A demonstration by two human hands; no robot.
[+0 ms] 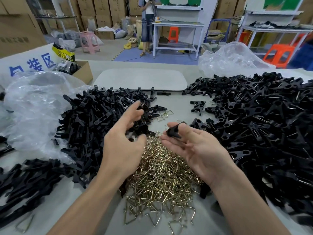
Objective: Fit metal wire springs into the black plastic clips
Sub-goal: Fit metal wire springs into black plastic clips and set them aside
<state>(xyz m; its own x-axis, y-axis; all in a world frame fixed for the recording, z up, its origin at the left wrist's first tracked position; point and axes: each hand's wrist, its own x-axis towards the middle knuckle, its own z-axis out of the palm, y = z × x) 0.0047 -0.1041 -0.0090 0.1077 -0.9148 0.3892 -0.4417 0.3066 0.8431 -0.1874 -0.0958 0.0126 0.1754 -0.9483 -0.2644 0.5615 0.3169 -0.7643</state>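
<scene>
The right hand (194,146) lies palm up above the surface (179,104), pinching 1 black clip (173,132) at its fingertips. Just left of it, the left hand (125,138) hovers with fingers loosely spread and holds nothing. Below both hands sits a pile of brass-coloured wire springs (160,177). A heap of black clips (91,119) lies left of it, and a bigger heap (257,126) lies right. A crumpled clear plastic bag (33,107) lies far left.

Springs heap (162,175) lies between two clip piles (88,126) (table-wide).
</scene>
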